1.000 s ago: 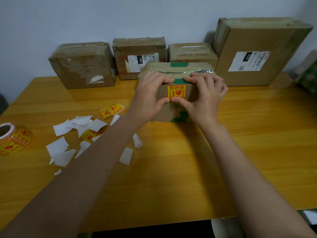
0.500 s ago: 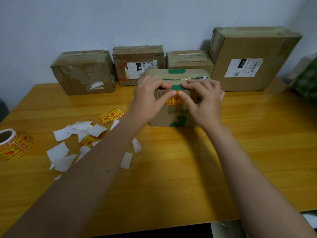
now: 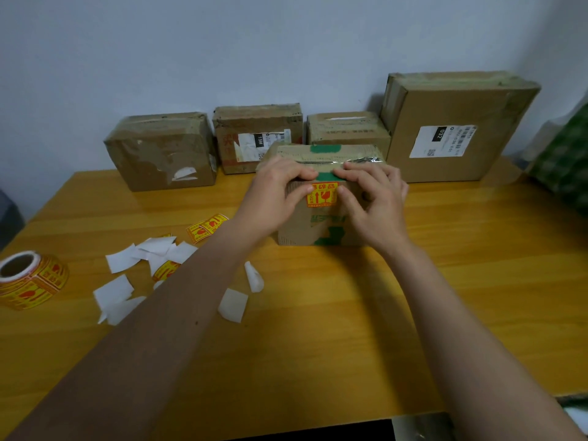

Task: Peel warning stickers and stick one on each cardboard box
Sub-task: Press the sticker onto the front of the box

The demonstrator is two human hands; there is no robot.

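A small cardboard box with green print [image 3: 321, 227] stands on the table in front of me. A yellow and red warning sticker [image 3: 322, 195] sits on its front face near the top edge. My left hand [image 3: 275, 195] grips the box's upper left corner, thumb against the sticker's left side. My right hand [image 3: 375, 205] holds the upper right corner, thumb at the sticker's right side. A roll of the same stickers [image 3: 30, 280] lies at the table's far left. Two loose stickers [image 3: 206, 227] lie left of the box.
Several cardboard boxes line the wall: a taped one [image 3: 162, 151], one with a torn label [image 3: 257, 135], a low one [image 3: 346, 130] and a large one [image 3: 451, 125]. White backing scraps [image 3: 140, 268] litter the wooden table [image 3: 477, 265]. A green checked thing [image 3: 566, 160] is at the right.
Both thumbs slid over the sticker, covering it half a second ago, and now sit at its sides again. The view has tilted so everything appears lower in frame.
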